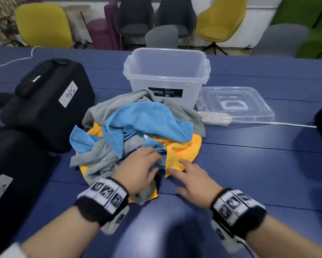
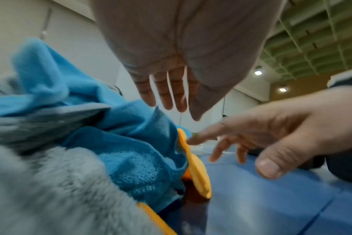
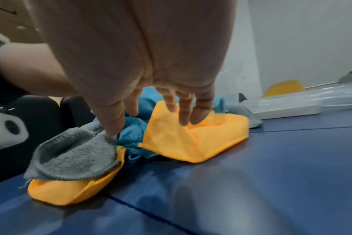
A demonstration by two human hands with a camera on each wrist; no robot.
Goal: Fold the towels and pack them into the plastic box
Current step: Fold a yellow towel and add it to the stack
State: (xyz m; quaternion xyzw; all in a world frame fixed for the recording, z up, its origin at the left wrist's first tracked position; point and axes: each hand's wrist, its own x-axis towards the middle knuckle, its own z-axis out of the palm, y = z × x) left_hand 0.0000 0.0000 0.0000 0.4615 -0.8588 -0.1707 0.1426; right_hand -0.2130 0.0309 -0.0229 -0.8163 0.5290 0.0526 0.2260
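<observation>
A loose heap of towels lies mid-table: a blue towel [image 1: 147, 120] on top, a grey towel [image 1: 104, 153] and an orange towel [image 1: 182, 148] beneath. Behind the heap stands the clear plastic box [image 1: 165, 71], with nothing in it. My left hand [image 1: 143, 164] hovers over the heap's near edge, and its straight fingers [image 2: 167, 89] reach down to the blue towel [image 2: 131, 151]. Just right of it, my right hand [image 1: 190, 179] is spread out, its fingers [image 3: 183, 111] over a flap of the orange towel [image 3: 191, 139]. Neither hand holds any cloth.
The box's clear lid [image 1: 249, 108] lies flat to its right, with a white power strip [image 1: 214, 118] and cable in front of it. Two black cases [image 1: 44, 105] [image 1: 13, 164] stand along the left. Bare blue tabletop [image 1: 249, 174] stretches to the right and near side. Chairs line the far edge.
</observation>
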